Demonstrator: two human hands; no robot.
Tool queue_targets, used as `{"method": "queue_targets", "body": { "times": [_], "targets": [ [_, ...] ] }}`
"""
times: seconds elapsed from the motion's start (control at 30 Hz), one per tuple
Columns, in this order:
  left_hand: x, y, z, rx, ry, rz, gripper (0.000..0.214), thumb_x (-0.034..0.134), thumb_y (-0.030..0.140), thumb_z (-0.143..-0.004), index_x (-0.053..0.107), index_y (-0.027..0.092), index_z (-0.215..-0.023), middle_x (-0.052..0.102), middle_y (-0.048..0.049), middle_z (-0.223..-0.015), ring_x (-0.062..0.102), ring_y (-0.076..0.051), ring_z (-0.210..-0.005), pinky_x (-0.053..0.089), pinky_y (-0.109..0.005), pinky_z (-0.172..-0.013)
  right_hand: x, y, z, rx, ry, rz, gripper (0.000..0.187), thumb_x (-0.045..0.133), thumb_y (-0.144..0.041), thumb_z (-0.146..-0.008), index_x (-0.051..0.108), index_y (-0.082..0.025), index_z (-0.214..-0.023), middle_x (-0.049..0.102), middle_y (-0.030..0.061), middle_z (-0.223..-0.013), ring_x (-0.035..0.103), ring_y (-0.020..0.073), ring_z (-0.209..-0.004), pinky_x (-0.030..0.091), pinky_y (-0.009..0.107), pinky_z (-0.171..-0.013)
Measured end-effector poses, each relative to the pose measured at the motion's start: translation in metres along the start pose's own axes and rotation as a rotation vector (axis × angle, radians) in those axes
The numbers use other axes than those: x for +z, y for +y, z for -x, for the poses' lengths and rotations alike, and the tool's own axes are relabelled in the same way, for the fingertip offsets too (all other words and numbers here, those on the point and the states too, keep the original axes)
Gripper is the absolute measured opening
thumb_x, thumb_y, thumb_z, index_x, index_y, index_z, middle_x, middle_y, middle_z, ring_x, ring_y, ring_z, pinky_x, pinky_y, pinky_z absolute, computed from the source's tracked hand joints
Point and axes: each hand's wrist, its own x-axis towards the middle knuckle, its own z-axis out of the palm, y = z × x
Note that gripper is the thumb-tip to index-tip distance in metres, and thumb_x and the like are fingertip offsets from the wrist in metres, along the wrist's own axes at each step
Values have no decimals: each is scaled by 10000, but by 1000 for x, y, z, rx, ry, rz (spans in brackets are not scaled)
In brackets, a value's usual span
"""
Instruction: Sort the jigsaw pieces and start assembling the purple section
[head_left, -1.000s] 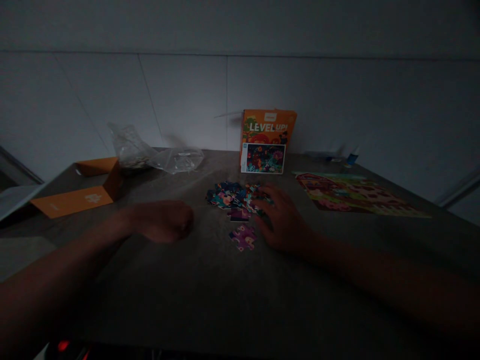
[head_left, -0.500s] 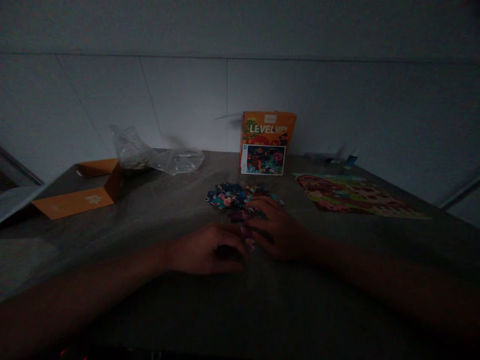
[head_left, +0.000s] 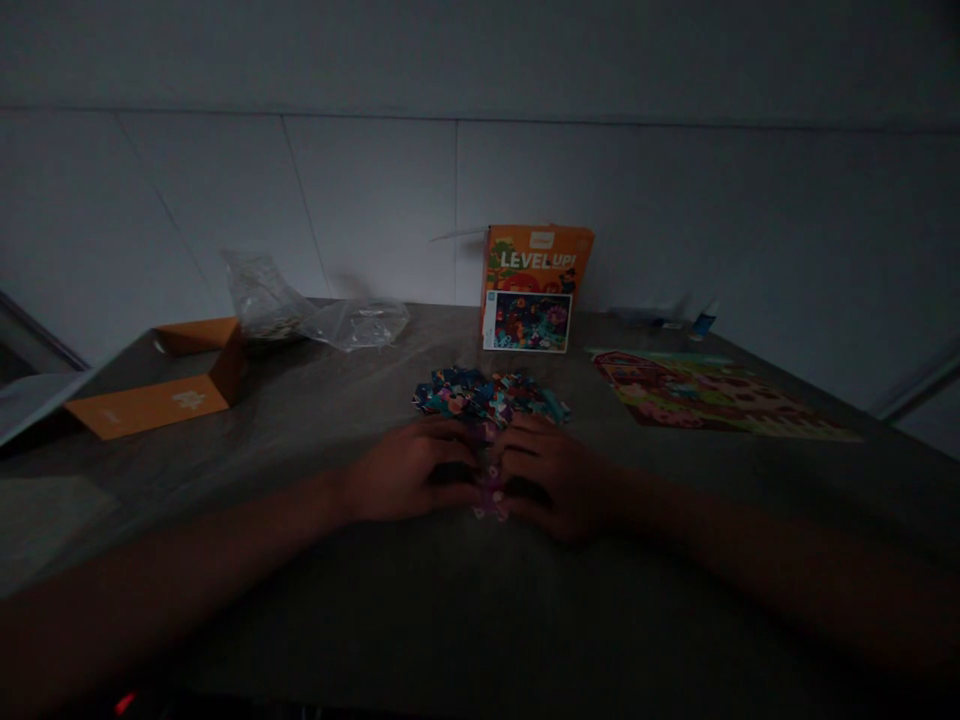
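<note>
In the middle of the dark table lie several joined purple puzzle pieces (head_left: 491,495), forming a short strip. My left hand (head_left: 412,468) grips the strip's left edge, thumb low and fingers curled above. From the other side my right hand (head_left: 555,475) holds its right edge, thumb and fingers bent over it. Fingertips cover parts of the strip. Just beyond both hands sits a heap of loose puzzle pieces (head_left: 465,393) in dark blue, teal and red. The scene is dim, so the joints between the pieces are hard to make out.
An orange puzzle box (head_left: 536,245) with a picture card (head_left: 531,322) stands at the back. An assembled puzzle (head_left: 712,395) lies at right, near a small bottle (head_left: 703,322). Left are an open orange box part (head_left: 154,405) and clear plastic bags (head_left: 360,323).
My right hand has drawn back from the heap toward me, onto the purple pieces. The left hand has shifted slightly up, and more of the purple strip shows between them.
</note>
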Motion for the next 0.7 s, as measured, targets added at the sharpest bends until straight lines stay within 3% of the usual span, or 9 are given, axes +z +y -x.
{"method": "queue_targets", "body": {
  "times": [0.13,0.27,0.37,0.47,0.57,0.7],
  "targets": [
    [5,-6,-6,88,23,25,254,529,323,-1046,733,192,-1121,720,-88,-1163,660,-226,-1117,499,-409,-1036,1,-2,2,51,46,41,326,536,-451,-1003,665,-153,-968,691,110,-946,612,229,-876,485,390,-827],
    [11,-8,-10,67,80,-47,285,507,328,-1049,727,178,-1153,707,-111,-1221,654,-243,-1163,491,-430,-1072,3,2,1,476,88,158,289,452,-265,-1017,683,-109,-1091,698,138,-996,642,238,-889,488,365,-791],
    [13,-10,-12,47,86,-75,295,507,316,-1044,710,170,-1201,691,-118,-1270,638,-249,-1207,476,-446,-1111,6,9,-1,643,11,198,275,535,-217,-963,684,-98,-1162,689,152,-1058,647,254,-948,492,372,-844],
    [14,-12,-13,35,73,-87,313,482,285,-1044,685,156,-1245,675,-125,-1292,616,-255,-1232,473,-460,-1117,7,14,-3,670,0,180,330,549,-198,-954,655,-99,-1251,676,156,-1122,635,257,-1033,484,371,-906],
    [13,-15,-12,1,95,-91,305,460,259,-1039,708,162,-1188,688,-114,-1241,609,-255,-1221,474,-461,-1114,7,12,-3,669,-2,161,294,541,-195,-952,679,-111,-1197,683,138,-1096,638,247,-1005,490,363,-891],
    [8,-23,-10,-204,293,-175,281,503,236,-977,733,176,-1127,676,-122,-1201,593,-282,-1191,484,-473,-1083,6,9,-2,679,79,229,303,555,-223,-939,689,-127,-1194,673,146,-1112,622,271,-1047,501,395,-932]
  ]
}}
